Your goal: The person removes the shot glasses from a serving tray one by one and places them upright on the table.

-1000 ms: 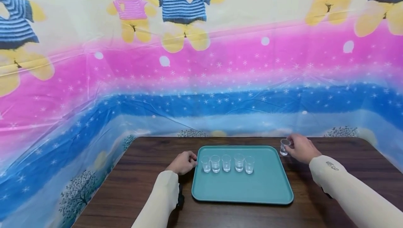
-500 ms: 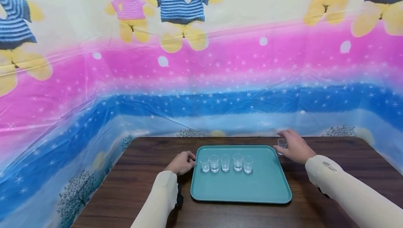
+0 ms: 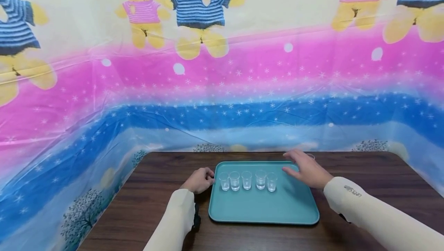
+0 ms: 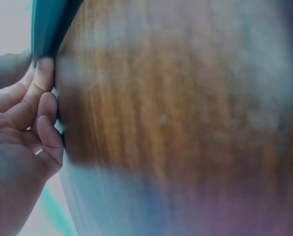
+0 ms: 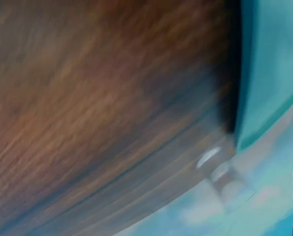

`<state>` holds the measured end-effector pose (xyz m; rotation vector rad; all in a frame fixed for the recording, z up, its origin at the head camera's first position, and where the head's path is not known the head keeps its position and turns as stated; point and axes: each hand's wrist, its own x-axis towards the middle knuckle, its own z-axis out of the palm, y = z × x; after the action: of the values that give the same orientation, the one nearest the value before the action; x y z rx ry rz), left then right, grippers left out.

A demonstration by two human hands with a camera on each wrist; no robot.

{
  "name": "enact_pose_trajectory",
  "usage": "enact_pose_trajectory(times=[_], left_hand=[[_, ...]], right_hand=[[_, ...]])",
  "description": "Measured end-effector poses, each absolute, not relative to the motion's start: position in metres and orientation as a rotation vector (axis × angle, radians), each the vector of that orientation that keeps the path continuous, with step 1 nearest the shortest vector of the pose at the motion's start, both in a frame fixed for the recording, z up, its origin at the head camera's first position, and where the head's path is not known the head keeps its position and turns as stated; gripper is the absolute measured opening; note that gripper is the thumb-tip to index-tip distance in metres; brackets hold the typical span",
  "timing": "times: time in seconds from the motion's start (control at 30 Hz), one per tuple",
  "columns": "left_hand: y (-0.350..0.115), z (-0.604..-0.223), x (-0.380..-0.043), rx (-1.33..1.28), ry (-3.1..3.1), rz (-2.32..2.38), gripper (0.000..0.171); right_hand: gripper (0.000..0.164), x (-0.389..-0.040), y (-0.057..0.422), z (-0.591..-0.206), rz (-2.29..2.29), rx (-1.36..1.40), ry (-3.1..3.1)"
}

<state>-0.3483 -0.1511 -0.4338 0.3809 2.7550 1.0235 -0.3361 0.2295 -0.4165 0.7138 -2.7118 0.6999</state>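
Observation:
A row of several small clear shot glasses [image 3: 246, 181] stands upright on the left and middle of a teal tray [image 3: 263, 208]. My left hand [image 3: 199, 180] pinches the tray's left rim; the left wrist view shows its thumb and curled fingers [image 4: 45, 73] at the edge. Over the tray's right back part, my right hand [image 3: 308, 169] has its thumb and fingers spread, with nothing between them. Behind that hand, one more shot glass [image 5: 221, 172] stands on the table beside the tray's back right corner, mostly hidden in the head view.
The dark wood-grain table [image 3: 156, 204] extends around the tray on every side. Just beyond its back edge hangs a printed cloth [image 3: 208, 116] with bears and snowflakes.
My right hand has let go of the shot glass at the right and moved left over the tray, its fingers spreading. The left hand stays at the rim.

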Motion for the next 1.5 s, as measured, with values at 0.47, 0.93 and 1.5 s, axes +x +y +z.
enact_pose_trajectory(times=[0.47, 0.93, 1.5], left_hand=[[-0.15, -0.436, -0.351, 0.372, 2.768, 1.012, 0.018], [-0.149, -0.432, -0.353, 0.371, 2.767, 1.017, 0.019], [-0.152, -0.436, -0.351, 0.37, 2.751, 1.037, 0.019]], right_hand=[[0.04, -0.321, 0.198, -0.421, 0.604, 0.9, -2.715], [0.031, -0.32, 0.194, -0.419, 0.57, 0.933, -2.722], [0.036, -0.319, 0.221, -0.417, 0.565, 0.79, -2.678]])
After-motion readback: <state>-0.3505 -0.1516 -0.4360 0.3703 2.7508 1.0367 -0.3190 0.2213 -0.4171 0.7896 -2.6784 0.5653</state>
